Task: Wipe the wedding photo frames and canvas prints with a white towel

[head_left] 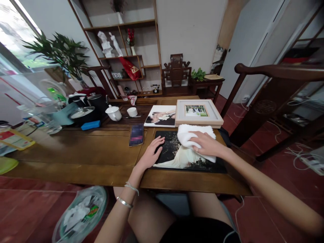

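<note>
A dark photo panel with a pale flowing dress in its picture lies flat near the table's front edge. Gripped under my right hand is a folded white towel, pressed onto the panel's right part and hiding some of it. My left hand rests on the panel's left edge, fingers stretched out, with nothing in it. Just behind the panel are a small photo print and a light-framed photo, side by side. A phone-like dark object, partly blurred, lies left of my left hand.
The wooden table carries a lidded white cup, a small white bowl, a blue block and a black pot toward the left. A lined trash bin stands below. A wooden chair is close on the right.
</note>
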Available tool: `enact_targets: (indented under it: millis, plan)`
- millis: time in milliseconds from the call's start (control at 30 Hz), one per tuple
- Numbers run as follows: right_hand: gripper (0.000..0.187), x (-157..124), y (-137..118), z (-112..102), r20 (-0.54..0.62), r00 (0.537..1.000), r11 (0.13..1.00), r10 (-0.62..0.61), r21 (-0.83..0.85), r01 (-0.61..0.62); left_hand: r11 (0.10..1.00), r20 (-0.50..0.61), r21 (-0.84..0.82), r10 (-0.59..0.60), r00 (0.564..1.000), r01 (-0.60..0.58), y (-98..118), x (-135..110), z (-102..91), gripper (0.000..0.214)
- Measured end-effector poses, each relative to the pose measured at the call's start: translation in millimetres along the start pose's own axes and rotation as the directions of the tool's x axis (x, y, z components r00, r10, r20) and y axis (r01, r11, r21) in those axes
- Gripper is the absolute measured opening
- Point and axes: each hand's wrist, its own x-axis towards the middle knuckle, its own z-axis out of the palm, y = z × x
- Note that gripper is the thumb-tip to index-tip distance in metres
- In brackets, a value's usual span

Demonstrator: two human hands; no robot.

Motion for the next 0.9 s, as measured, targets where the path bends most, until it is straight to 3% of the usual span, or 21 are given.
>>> enact_targets:
  millis: [100,233,333,667,767,900]
  plan:
    - [0.034,-19.2,23.0,-7.2,0.014,0.999,0.999,0.046,-0.006,-0.046,1.000,-0.006,-0.002,-0.002,1.000,0.002,0.9,-0.6,0.2,0.032]
    - [0.039,-19.7,26.2,-9.6,0.009,0.996,0.996,0.093,0.014,-0.093,1.000,-0.013,0.005,0.003,1.000,-0.003,1.7,-0.7,-0.1,0.032]
    - [0.042,4.9,16.0,-8.5,0.020,0.996,0.994,0.088,0.057,-0.089,1.000,-0.004,0.013,-0.002,1.000,0.002,2.0,-0.7,-0.7,0.032]
    - [0.046,136.4,-42.2,-11.7,0.084,0.989,0.966,-0.121,0.239,0.098,0.997,-0.034,0.059,-0.057,0.998,0.059,-1.0,-0.5,1.1,0.031]
    - [0.047,146.6,-45.7,-13.5,0.108,0.987,0.963,-0.120,0.255,0.089,0.997,-0.034,0.053,-0.059,0.998,0.061,-1.5,-0.7,1.0,0.030]
    - [0.048,122.3,-26.4,-16.2,0.131,0.990,0.968,-0.044,0.251,0.009,0.999,-0.027,0.022,-0.029,0.999,0.029,-0.3,-0.9,0.2,0.031]
